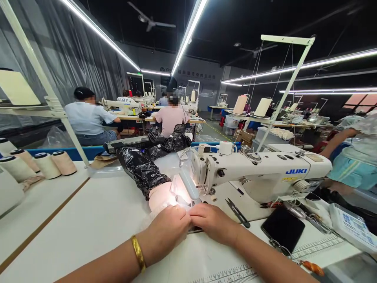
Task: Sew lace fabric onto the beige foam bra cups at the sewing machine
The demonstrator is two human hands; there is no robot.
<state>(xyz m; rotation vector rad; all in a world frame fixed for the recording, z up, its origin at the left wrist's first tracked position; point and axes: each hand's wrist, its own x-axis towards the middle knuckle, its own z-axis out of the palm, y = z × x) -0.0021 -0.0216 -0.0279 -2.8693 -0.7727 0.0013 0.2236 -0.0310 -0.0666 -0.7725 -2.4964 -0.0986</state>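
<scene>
Under the lit lamp of a white sewing machine [250, 169], my left hand [169, 224] is closed on pale pink and white fabric [159, 196]. A gold bracelet circles that wrist. My right hand [216, 222] meets it fingertip to fingertip in front of the needle area, pinching the fabric's near edge. My fingers hide most of that edge, and glare washes out the cloth beside the presser foot. Behind the fabric lies crumpled black plastic [141, 169]. Thread snips [238, 212] rest on the machine bed, right of my right hand.
A black phone [282, 228] and a white box [352, 228] lie at right, with ruler tape [229, 275] along the front edge. Thread cones [48, 165] stand left. Co-workers [90, 118] sit ahead; another person [350, 153] is at right.
</scene>
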